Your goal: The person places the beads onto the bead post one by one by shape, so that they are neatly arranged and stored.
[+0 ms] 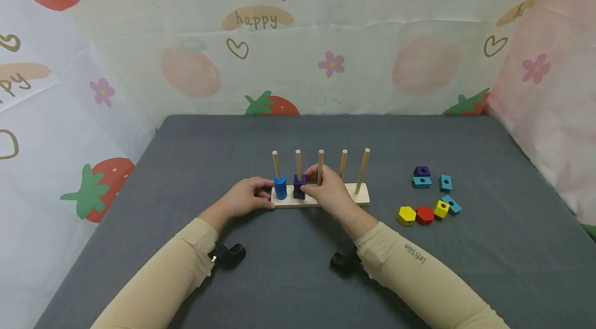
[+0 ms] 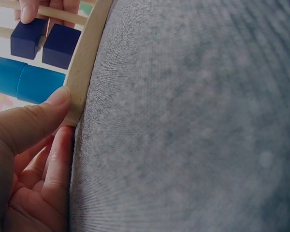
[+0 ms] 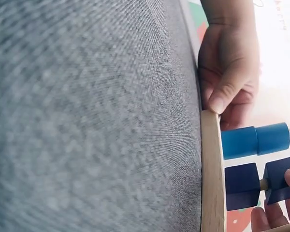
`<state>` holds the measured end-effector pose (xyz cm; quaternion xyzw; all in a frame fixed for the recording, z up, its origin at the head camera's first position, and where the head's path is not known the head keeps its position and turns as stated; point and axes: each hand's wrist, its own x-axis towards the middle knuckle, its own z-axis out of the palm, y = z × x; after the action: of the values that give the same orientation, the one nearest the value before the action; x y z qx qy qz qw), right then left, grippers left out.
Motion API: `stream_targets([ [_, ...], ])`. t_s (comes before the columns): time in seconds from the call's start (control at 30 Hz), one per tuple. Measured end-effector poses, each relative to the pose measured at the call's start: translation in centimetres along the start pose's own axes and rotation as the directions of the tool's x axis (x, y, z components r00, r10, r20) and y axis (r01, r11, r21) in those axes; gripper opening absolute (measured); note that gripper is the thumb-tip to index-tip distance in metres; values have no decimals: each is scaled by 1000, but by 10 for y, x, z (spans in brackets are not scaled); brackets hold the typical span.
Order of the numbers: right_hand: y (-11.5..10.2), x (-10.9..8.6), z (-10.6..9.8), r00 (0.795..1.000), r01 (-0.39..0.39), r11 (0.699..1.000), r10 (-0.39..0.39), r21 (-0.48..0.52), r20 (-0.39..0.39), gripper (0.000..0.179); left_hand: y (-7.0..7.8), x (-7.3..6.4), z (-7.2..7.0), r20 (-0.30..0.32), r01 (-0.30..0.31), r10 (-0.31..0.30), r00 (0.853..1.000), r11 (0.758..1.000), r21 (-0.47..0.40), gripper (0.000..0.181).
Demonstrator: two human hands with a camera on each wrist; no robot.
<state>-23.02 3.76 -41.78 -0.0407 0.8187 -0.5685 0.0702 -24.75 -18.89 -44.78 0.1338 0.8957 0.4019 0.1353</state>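
A pale wooden peg board with several upright pegs lies on the grey table. My left hand grips its left end, thumb on the near edge and fingers around the corner. Two blue cylinders are stacked on the leftmost peg. On the second peg, a lower purple block sits against the board. Above it, my right hand pinches an upper purple block threaded on the same peg, a short stretch of peg showing between the two blocks. The three pegs to the right carry no blocks.
Loose blocks lie to the right: a purple block, teal blocks, a yellow hexagon, a red block and a smaller yellow block. A printed curtain hangs behind the table.
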Motion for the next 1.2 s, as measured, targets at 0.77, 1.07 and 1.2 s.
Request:
stream_targets([
  [0.77, -7, -1, -5, 999, 24, 999, -25, 24, 31, 40, -2, 0, 0, 4, -13, 13, 1000, 1000, -21, 54],
  [1.07, -34, -7, -19, 995, 101, 995, -100, -23, 14, 49, -3, 1, 0, -4, 2, -2, 1000, 1000, -7, 53],
  [1.2, -48, -11, -26, 990, 144, 989, -143, -21, 17, 55, -3, 2, 0, -7, 2, -2, 1000, 1000, -2, 52],
])
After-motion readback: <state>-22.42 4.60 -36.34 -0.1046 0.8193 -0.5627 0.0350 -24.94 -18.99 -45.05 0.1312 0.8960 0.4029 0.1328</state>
